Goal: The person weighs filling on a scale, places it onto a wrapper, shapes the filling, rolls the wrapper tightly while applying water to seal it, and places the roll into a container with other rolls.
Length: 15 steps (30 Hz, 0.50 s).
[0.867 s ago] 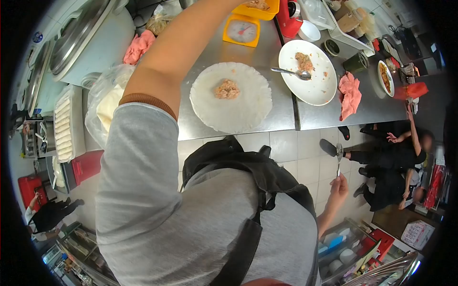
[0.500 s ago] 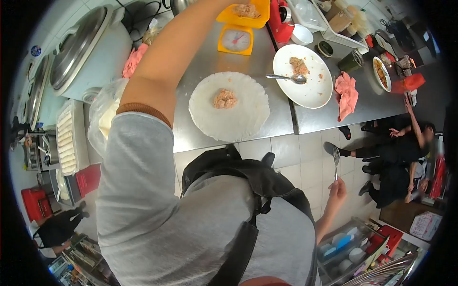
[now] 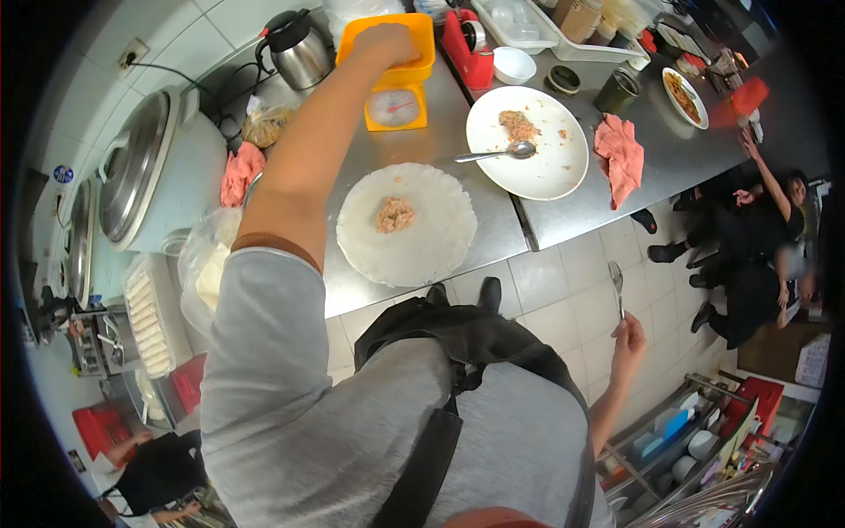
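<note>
My left hand point(image 3: 387, 42) reaches down into a yellow tray point(image 3: 426, 62) that sits on a yellow kitchen scale point(image 3: 396, 109). Its fingers are hidden among the tray's contents. Out over the floor on the right, my right hand point(image 3: 628, 339) grips a fork point(image 3: 618, 286), tines up. Flat on the steel table in front of me lies a round sheet of dough point(image 3: 431, 242), with a small mound of minced filling point(image 3: 394, 215) on it. A white plate point(image 3: 550, 180) to its right holds more filling point(image 3: 515, 125) and a spoon point(image 3: 502, 154).
Pink cloths point(image 3: 619, 158) lie on the table. A steel jug point(image 3: 299, 55), a red tape dispenser point(image 3: 468, 60) and a white bowl point(image 3: 514, 65) stand toward the back. Large lidded pots point(image 3: 167, 176) and a tray of white rolls point(image 3: 151, 326) are at left. Other people point(image 3: 757, 246) are at right.
The view has shifted, bringing the table's back and my left hand into sight, now inside the yellow tray. My right hand still holds the fork.
</note>
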### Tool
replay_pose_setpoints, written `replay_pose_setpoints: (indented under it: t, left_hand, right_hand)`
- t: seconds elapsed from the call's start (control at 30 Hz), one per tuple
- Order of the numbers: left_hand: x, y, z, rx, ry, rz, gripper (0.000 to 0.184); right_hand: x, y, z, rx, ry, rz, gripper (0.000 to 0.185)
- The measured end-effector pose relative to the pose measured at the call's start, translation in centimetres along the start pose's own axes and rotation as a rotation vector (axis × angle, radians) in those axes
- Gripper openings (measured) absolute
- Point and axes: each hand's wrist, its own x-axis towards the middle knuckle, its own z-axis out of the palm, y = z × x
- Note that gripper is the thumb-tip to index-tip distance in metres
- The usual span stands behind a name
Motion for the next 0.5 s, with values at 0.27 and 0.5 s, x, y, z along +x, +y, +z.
replay_pose_setpoints:
  t: [0.27, 0.5]
  left_hand:
    - [1.1, -2.8, -0.4, -0.248, -0.072, -0.024, 0.046]
    - [0.5, -3.3, 0.0, -0.430, -0.153, 0.023, 0.056]
  right_hand:
    - [4.4, -0.4, -1.9, -0.005, 0.030, -0.042, 0.024]
    - [6.8, -0.7, -2.2, -0.020, 0.019, -0.059, 0.024]
